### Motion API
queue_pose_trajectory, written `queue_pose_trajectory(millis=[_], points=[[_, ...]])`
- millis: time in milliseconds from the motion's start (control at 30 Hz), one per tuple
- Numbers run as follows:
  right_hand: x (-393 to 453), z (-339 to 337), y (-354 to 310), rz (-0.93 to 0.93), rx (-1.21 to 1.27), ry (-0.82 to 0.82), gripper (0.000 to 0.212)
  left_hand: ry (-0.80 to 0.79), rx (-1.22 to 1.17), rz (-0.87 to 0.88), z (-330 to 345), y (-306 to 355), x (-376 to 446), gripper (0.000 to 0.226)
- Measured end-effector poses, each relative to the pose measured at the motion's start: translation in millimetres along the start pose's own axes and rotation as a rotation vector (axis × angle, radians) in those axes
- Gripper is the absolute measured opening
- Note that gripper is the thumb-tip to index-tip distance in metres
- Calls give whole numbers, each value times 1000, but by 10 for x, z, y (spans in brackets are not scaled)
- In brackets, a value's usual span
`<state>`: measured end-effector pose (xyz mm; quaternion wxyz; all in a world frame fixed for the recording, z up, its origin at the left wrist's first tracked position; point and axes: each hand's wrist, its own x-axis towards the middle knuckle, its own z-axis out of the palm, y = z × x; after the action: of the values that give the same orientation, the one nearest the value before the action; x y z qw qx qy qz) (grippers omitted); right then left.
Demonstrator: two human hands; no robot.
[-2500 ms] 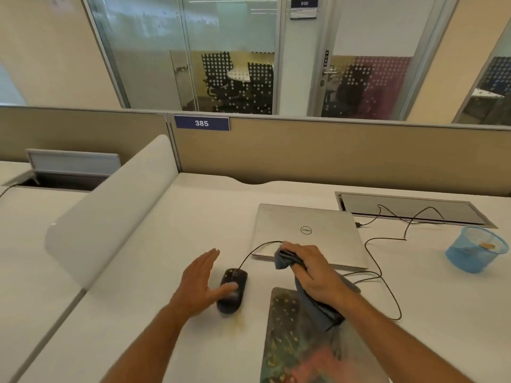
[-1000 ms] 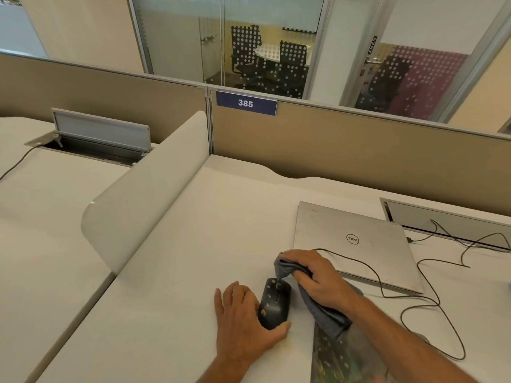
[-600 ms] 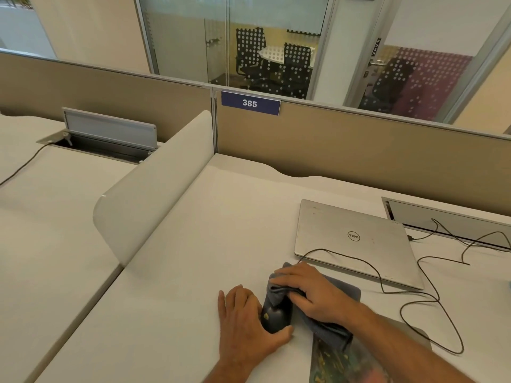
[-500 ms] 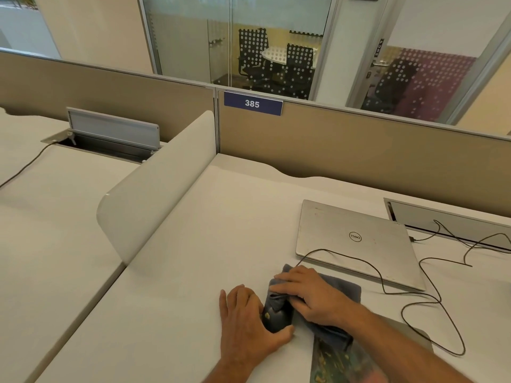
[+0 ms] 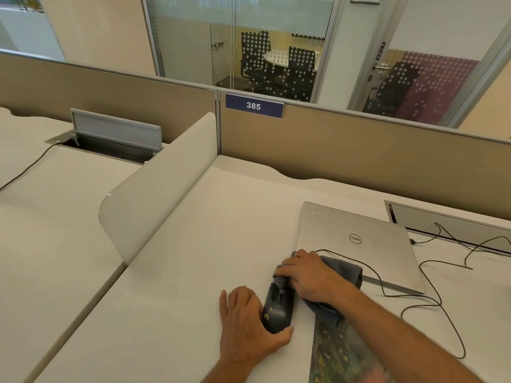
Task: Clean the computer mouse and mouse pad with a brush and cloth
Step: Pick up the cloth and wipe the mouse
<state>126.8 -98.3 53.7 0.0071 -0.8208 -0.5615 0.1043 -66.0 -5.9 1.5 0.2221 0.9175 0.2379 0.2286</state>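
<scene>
Mouse (image 5: 278, 309) first: it is dark and sits on the white tabletop (image 5: 193, 272), just left of the mouse pad (image 5: 343, 352). The left hand (image 5: 249, 324) lies beside it, fingers flat on the tabletop, thumb hooked round its near end to keep it from sliding. That grip is open, not curled tight.

The right hand (image 5: 309, 275) has its fingers bunched on a gray cloth (image 5: 343, 272) and pushes the cloth onto the front of the mouse, by the wheel. So this grip is closed on the cloth.

A thin black cord (image 5: 387, 288) runs from the mouse under that hand, over the corner of the shut silver laptop (image 5: 359, 244) and off to the right. The colorful mouse pad pokes out under the right arm at the bottom edge.

I think the step now is wiping the mouse with the cloth. Next, the cloth should rub down the back and sides of the mouse while the left hand holds it. The pad looks like it waits its turn. I see no brush.
</scene>
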Motion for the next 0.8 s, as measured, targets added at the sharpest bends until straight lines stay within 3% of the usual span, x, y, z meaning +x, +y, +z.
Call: queue_pose_trajectory(millis=[100, 200, 400, 500, 633, 800], points=[[-40, -28, -127, -50, 161, 91, 48, -17, 5, -8, 7, 10, 18, 66], [-122, 46, -229, -196, 129, 13, 47, -17, -15, -12, 14, 15, 24, 64], [13, -61, -73, -40, -69, -64, 43, -49, 13, -15, 16, 2, 21, 67], [43, -95, -118, -15, 19, -9, 46, -46, 8, -16, 34, -10, 19, 66], [-62, 50, -260, -144, 30, -24, 45, -26, -20, -10, 60, -14, 16, 63], [3, -63, -55, 11, -135, -80, 44, -24, -9, -8, 59, -23, 20, 66]])
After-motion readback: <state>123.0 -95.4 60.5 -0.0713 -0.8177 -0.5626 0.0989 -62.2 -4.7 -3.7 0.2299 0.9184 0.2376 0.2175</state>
